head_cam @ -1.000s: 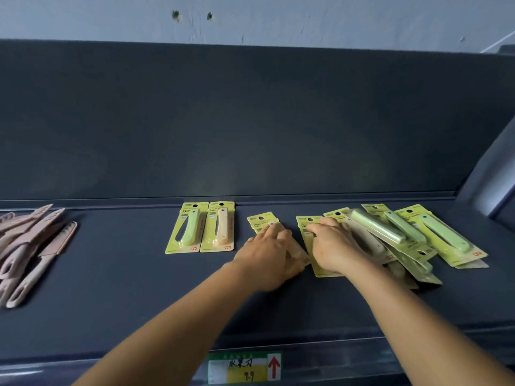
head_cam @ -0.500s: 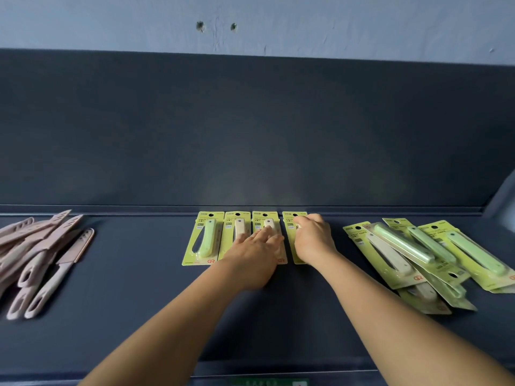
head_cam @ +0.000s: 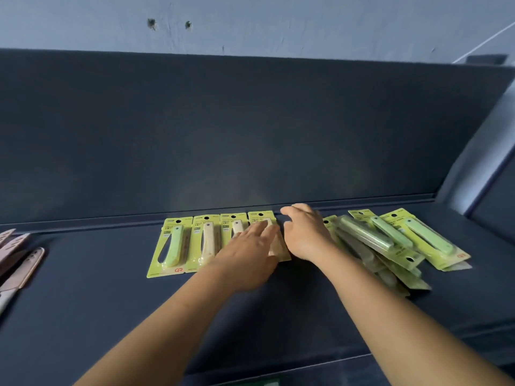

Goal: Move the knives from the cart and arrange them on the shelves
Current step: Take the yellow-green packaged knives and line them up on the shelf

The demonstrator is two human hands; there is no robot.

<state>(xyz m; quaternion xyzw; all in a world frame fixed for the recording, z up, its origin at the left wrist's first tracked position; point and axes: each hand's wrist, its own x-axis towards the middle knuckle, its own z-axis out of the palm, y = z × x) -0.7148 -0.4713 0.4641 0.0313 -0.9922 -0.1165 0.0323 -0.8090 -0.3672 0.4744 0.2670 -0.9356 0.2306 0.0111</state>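
On the shelf (head_cam: 83, 302), row of four carded knives (head_cam: 214, 240) | my left hand (head_cam: 248, 257) grip flat, fingers straight on rightmost card | right hand (head_cam: 305, 235) relaxed, empty, beside row | loose pile (head_cam: 390, 240) right of it.

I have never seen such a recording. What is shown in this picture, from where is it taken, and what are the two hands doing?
There is no machine here. A person wears a camera on the head, so you look forward and down along both arms at a dark shelf.

Four fruit knife packs on yellow-green cards lie side by side in a neat row. The left hand rests flat on the rightmost packs of that row, fingers straight. The right hand hovers beside it, fingers loosely bent, holding nothing. Right of it lies an untidy pile of packs, overlapping each other. At the far left edge lie pink knives without cards.
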